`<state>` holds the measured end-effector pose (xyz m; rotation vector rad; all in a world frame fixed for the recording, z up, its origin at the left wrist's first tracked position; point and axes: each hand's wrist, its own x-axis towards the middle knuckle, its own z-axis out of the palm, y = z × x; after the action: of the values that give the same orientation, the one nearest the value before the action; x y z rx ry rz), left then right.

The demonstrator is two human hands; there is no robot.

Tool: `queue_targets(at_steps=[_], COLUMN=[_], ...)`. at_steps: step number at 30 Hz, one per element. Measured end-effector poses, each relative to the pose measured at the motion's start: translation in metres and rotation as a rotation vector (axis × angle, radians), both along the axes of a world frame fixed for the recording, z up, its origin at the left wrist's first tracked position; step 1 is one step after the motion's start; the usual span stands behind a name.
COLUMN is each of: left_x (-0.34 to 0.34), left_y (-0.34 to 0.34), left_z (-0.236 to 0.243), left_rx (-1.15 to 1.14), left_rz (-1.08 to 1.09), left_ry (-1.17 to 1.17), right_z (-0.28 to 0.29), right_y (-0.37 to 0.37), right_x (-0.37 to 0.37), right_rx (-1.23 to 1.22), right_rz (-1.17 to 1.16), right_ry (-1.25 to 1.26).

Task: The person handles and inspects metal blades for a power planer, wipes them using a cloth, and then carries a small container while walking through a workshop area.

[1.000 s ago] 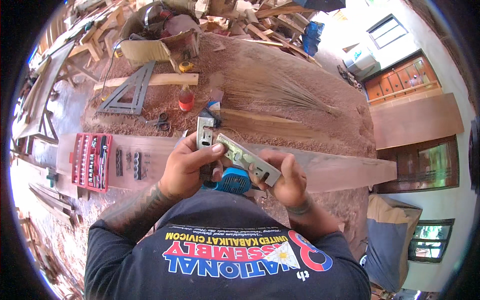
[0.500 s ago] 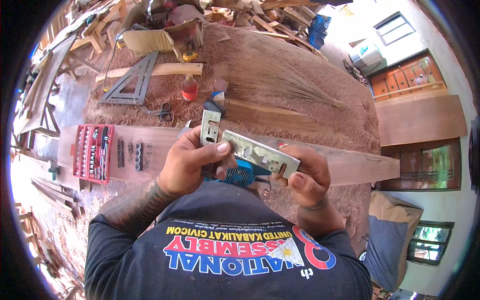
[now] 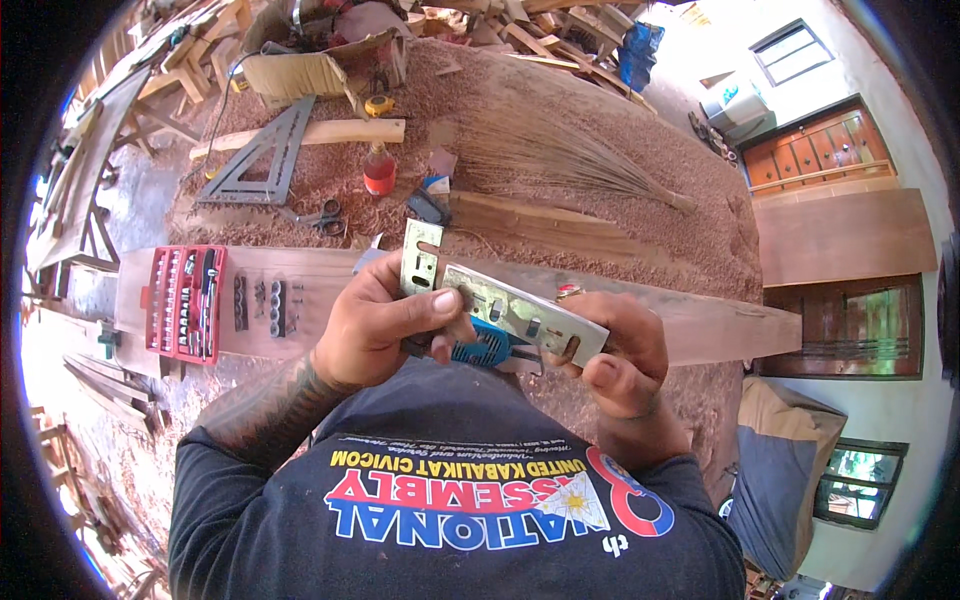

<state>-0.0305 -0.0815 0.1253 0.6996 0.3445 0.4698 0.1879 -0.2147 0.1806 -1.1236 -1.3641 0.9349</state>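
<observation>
Slightly left of the middle, my left hand [image 3: 365,325] pinches an upright slotted metal plate [image 3: 421,250] between thumb and fingers. A longer slotted metal plate [image 3: 515,308] slants down to the right, its left end by my left thumb. My right hand [image 3: 632,345] grips its right end, thumb below and fingers curled behind. Both plates look silvery and stained. Behind and below them a blue power tool [image 3: 482,345] shows in part on the bench plank; my hands and the plates hide much of it.
The wooden plank [image 3: 700,315] crosses in front of me, with a red socket set [image 3: 187,305] at left. Beyond lie scissors [image 3: 325,218], a triangular square [image 3: 262,160], a bottle of red liquid [image 3: 379,172], a tape measure [image 3: 378,106], a stick broom [image 3: 600,165] and a cardboard box [image 3: 300,78] among shavings.
The longer plate and my right hand have shifted slightly to the right and down. Both plates are tilted a little differently to the light. My left hand has barely moved.
</observation>
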Motion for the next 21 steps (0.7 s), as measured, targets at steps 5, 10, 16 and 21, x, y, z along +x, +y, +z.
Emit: queue_targets(at_steps=[5,10,16,21], left_x=[-0.002,-0.002,0.0,0.013], left_y=[0.0,0.0,-0.001,-0.011], left_z=[0.003,0.002,-0.004,-0.013], left_rx=[0.015,0.041,0.038,-0.027], left_rz=[-0.01,-0.025,-0.032,-0.057], left_ry=[0.016,0.001,0.041,0.201], right_z=[0.002,-0.003,0.0,-0.008], right_y=[-0.003,-0.004,-0.004,0.005], right_x=[-0.001,-0.011,-0.01,-0.011], right_rx=[-0.025,-0.046,-0.08,0.045], right_rz=[0.001,-0.104,-0.01,-0.091], right_ry=[0.04,0.246,0.312,-0.058])
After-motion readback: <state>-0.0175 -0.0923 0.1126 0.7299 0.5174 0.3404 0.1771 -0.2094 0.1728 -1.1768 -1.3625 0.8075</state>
